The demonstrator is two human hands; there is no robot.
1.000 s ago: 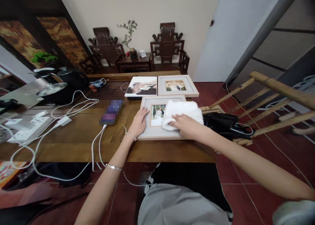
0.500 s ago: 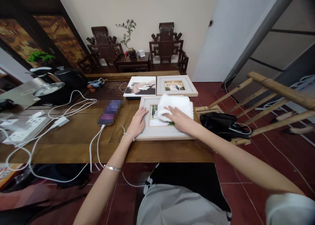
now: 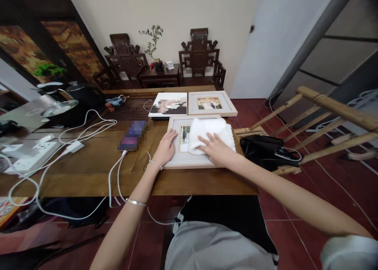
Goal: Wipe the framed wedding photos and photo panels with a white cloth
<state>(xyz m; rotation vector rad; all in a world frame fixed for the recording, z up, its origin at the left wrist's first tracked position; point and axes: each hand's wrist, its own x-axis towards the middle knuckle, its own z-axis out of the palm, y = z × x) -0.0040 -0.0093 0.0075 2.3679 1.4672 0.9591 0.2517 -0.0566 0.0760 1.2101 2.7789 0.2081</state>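
A pale wooden picture frame [image 3: 183, 161] with a photo lies flat near the front edge of the wooden table [image 3: 88, 159]. My left hand [image 3: 165, 146] rests flat on the frame's left border, fingers stretched out. A folded white cloth [image 3: 208, 134] covers most of the photo. My right hand [image 3: 215, 148] presses flat on the cloth, fingers spread.
Behind lie a second framed photo [image 3: 212, 103] and a canvas print [image 3: 169, 104]. A phone [image 3: 132, 135] with a white cable, power strips [image 3: 29, 154], a kettle and pots [image 3: 62, 100] sit at left. A black bag [image 3: 265, 152] and a bamboo chair [image 3: 325, 116] stand at right.
My right hand slid the cloth over the frame, from its right side toward the far left, then back nearer to me. The left hand stayed put.
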